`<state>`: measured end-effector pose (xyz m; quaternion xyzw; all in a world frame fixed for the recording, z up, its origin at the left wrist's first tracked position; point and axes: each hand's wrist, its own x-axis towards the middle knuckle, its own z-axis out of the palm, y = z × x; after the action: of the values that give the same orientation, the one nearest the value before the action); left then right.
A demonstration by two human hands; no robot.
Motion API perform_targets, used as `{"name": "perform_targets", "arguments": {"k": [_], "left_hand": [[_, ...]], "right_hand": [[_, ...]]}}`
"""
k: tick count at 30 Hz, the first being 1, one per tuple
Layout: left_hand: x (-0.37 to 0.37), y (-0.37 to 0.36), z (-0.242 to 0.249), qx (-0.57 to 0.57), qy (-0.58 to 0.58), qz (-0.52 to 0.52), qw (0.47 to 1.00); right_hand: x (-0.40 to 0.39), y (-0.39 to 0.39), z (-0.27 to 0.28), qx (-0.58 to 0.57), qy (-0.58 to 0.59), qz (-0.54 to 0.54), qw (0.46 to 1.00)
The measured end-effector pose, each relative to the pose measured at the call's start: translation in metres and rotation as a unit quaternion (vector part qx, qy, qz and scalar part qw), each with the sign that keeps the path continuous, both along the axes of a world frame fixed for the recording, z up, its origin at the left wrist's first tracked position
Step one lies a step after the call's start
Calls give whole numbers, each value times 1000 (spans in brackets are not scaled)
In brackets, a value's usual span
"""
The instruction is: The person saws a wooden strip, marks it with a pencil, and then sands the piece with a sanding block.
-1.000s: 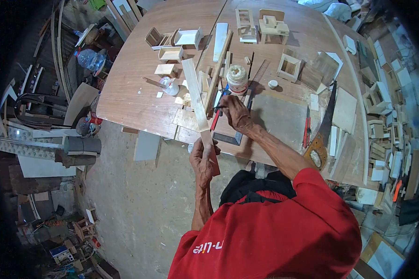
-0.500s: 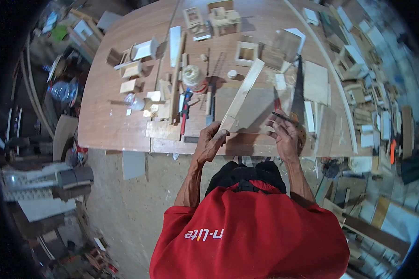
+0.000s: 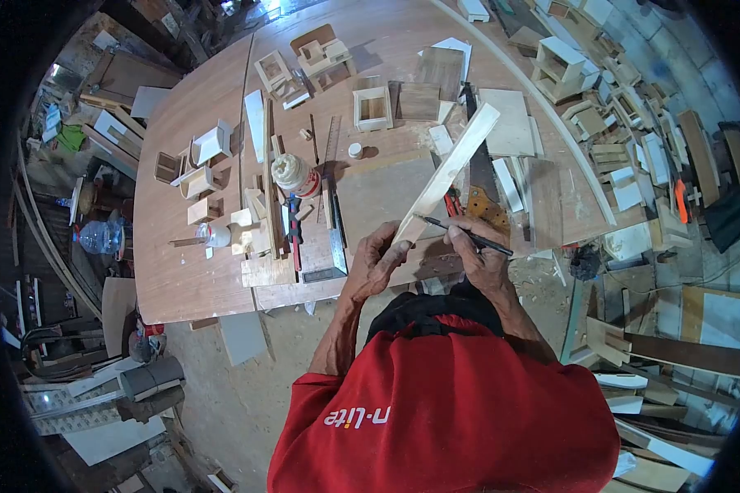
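Observation:
My left hand grips the lower end of a long pale wooden strip, which slants up to the right above the table's front edge. A dark pen is held in my right hand, its tip touching or very near the strip's face close to the left fingers. Beneath the strip lies a flat grey-brown board. Right of the strip is a handsaw with a wooden handle, and a red-handled tool shows partly behind the strip.
The wooden table bears an open jar of pale paste, a white cap, a metal square and small wooden furniture models. Wood scraps and boxes are piled at the right. A clear bottle stands left.
The pen has come over to the strip, with my right hand now close to my left. The strip leans further right. The head view has shifted and turned.

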<state>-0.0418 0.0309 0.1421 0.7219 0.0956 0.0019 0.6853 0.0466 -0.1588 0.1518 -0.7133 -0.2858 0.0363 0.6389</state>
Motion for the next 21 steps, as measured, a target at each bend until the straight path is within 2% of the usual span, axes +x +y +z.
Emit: {"name": "perform_targets", "arguments": {"k": [3,10,12,15,19,21], "left_hand": [[-2,-1,-3,-18,2,-5,1000],[-5,-2,-5,-23,8,-2,1000],[-5,0,-3,-22,7,-2,1000],[-4,0,1,-16,5,-11,1000],[-4,2,-2,-21,8,-6,1000],[-6,4,-7,-26,9,-5,1000]], "right_hand": [[-3,0,11,-5,54,2,999],[-2,3,5,-6,56,38,998],[-2,5,5,-2,15,30,999],[-5,6,13,-5,55,30,998],[-4,5,9,-13,52,26,998],[-3,2,9,-46,-33,20,998]]}}
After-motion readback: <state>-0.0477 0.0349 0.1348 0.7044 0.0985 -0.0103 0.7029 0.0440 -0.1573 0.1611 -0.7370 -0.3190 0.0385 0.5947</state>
